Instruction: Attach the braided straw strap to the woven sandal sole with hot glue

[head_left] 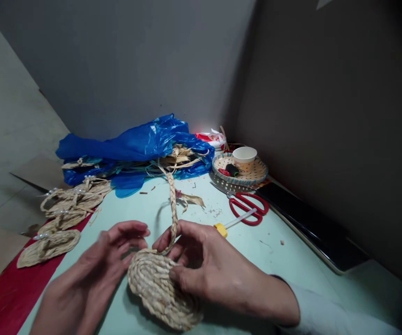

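Observation:
A coiled, woven straw sole [155,291] is tilted up above the table in front of me. My right hand [211,267] grips it, thumb on its face and fingers behind its upper right edge. From the top of the sole a plaited straw braid [172,200] runs up and away, passing by my right fingertips. My left hand [108,256] is at the sole's left edge, fingers curved and apart, holding nothing; whether its thumb touches the sole I cannot tell.
Small straw sandals [49,246] line the left on red cloth [9,298]. Behind lie a blue plastic bag [127,146] with straw, and a basket [262,176] holding a paper cup [244,158] and dark thread. Red-handled scissors [262,204], a yellow-capped tool [221,230] and a black phone-like slab [312,223] lie right.

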A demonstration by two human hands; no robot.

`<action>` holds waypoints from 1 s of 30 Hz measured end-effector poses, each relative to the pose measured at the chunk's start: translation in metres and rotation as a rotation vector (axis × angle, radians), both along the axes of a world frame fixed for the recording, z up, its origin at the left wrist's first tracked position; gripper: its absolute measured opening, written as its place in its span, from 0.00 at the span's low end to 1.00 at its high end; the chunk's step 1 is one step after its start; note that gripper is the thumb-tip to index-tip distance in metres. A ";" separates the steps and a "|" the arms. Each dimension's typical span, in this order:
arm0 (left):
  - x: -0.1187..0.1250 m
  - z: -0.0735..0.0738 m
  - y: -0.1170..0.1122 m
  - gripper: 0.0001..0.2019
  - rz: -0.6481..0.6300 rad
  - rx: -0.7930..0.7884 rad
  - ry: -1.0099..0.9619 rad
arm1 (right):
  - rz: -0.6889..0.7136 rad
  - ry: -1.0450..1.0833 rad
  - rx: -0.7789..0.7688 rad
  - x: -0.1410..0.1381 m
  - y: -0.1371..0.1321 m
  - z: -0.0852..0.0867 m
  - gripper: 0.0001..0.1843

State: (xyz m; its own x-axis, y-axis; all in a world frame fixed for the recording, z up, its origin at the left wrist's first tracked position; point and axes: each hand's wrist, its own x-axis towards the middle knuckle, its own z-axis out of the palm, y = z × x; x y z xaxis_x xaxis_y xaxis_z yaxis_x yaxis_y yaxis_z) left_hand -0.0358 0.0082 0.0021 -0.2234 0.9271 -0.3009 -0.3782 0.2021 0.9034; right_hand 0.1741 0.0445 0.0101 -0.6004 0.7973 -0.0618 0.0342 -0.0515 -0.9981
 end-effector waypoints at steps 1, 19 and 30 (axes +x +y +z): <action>-0.004 0.002 0.002 0.24 0.034 0.028 0.005 | -0.004 0.010 -0.014 0.000 0.001 -0.001 0.20; -0.008 -0.004 0.014 0.28 0.079 0.047 0.279 | -0.064 0.131 -0.094 0.003 0.008 0.003 0.20; -0.017 -0.001 0.021 0.17 -0.085 0.002 0.442 | -0.053 0.117 -0.073 0.005 0.011 0.006 0.20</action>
State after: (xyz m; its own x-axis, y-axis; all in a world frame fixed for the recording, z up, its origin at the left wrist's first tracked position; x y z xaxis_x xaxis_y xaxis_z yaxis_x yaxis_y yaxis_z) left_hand -0.0528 0.0291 0.0015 -0.2534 0.9482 -0.1914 0.0622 0.2134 0.9750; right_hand 0.1791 0.0560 0.0165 -0.5643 0.8239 -0.0526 -0.0870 -0.1227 -0.9886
